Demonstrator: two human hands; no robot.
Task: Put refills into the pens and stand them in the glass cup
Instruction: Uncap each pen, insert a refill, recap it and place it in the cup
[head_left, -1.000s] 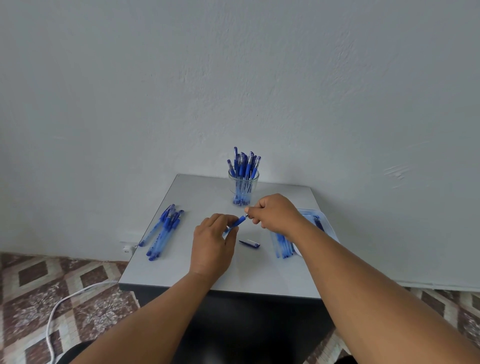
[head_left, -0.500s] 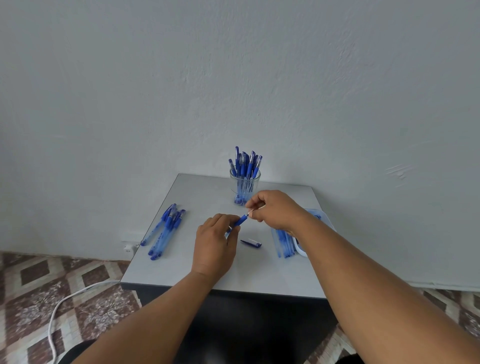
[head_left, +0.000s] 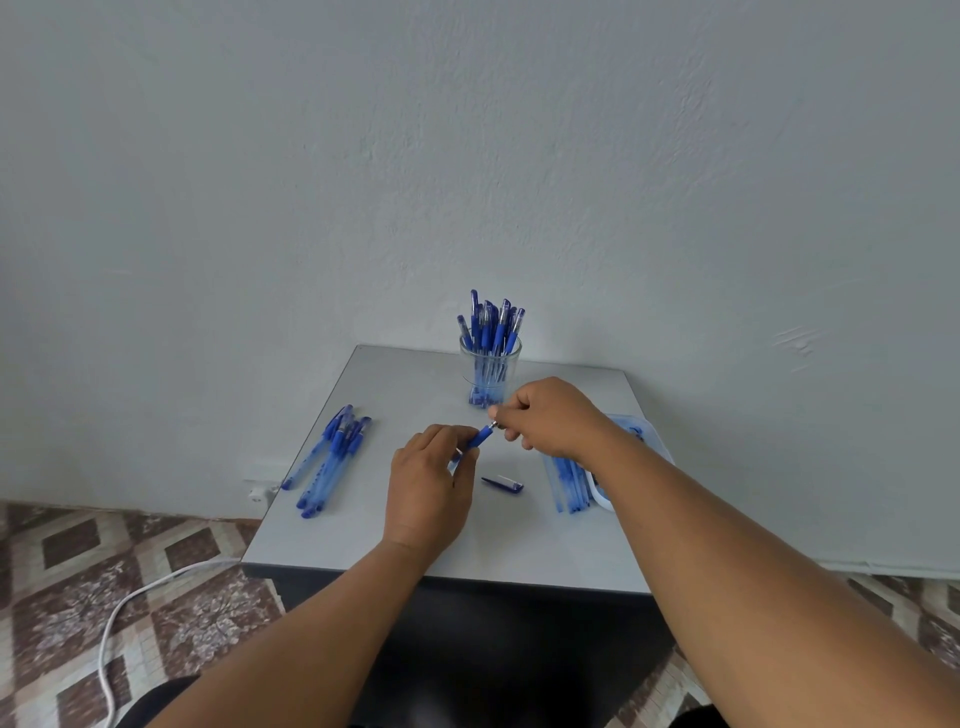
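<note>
My left hand (head_left: 431, 478) grips a blue pen (head_left: 479, 439) by its clear barrel, the blue grip end pointing up and right. My right hand (head_left: 550, 415) pinches the small tip piece at that end. A loose blue pen cap (head_left: 503, 484) lies on the grey table (head_left: 363, 540) just below the hands. The glass cup (head_left: 489, 371) stands at the table's back middle, holding several capped blue pens upright.
Several blue pens (head_left: 332, 460) lie in a bunch at the table's left. Clear blue refills (head_left: 567, 480) lie on the right beside a white tray (head_left: 644, 441) partly hidden by my right forearm. A white cable (head_left: 130, 603) trails on the patterned floor at left.
My right hand has shifted slightly up and right at the pen's tip end. The left hand has kept its hold on the barrel, and the pen has tilted a bit more upward.
</note>
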